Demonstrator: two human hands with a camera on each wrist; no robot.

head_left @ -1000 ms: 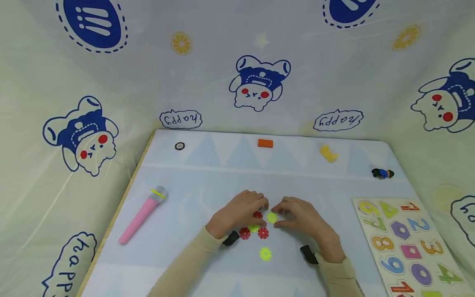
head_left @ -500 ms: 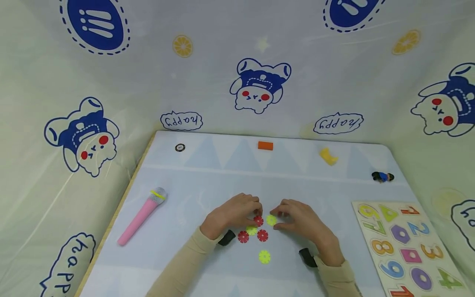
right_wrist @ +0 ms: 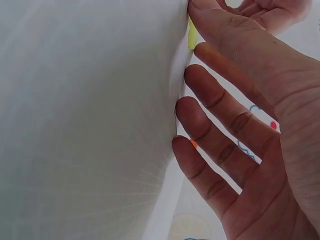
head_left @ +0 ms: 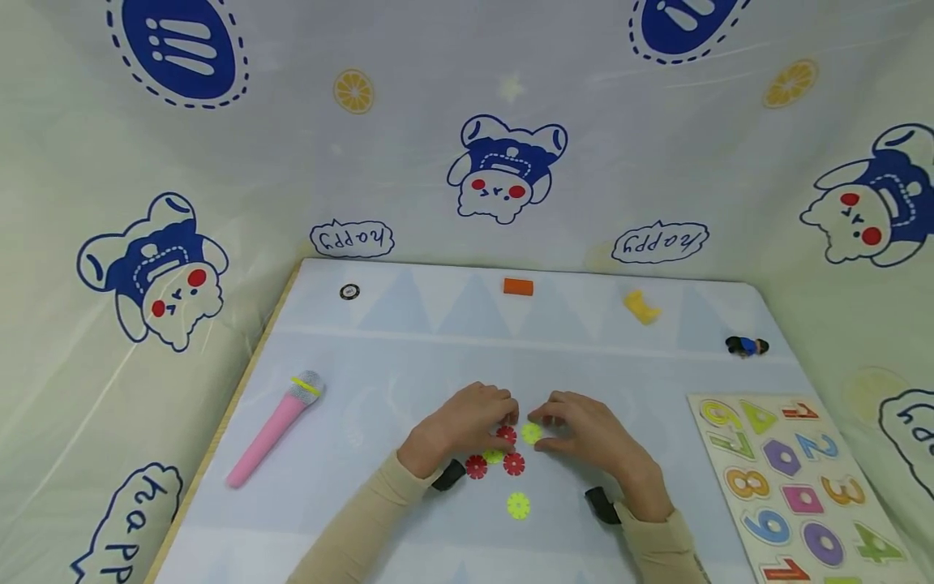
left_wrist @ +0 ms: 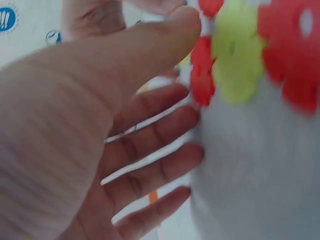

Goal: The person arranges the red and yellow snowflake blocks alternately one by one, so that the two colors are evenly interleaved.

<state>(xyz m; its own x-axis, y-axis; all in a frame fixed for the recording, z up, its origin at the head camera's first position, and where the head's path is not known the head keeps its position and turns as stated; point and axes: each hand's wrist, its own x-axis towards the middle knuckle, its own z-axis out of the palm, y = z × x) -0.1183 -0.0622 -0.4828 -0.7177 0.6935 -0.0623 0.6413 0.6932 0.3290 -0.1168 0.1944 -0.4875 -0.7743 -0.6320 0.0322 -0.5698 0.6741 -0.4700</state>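
Left hand (head_left: 470,422) spread beside a red disc (head_left: 507,435). Right hand (head_left: 587,427): thumb, forefinger flank yellow disc (head_left: 532,434); can't tell if pinched.

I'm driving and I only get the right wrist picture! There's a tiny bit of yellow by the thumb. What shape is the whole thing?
Observer: The head view shows it's a round yellow-green disc with notches around its edge, like a flower.

Operator: Cool! And what's right by the left hand? I can't see in there.

Observer: A red disc with a notched edge is by its thumb and fingertips; the left wrist view shows that.

Operator: Any bigger toys on the table?

Observer: Yes, a pink microphone with a grey head lies over on the left side, away from both hands.
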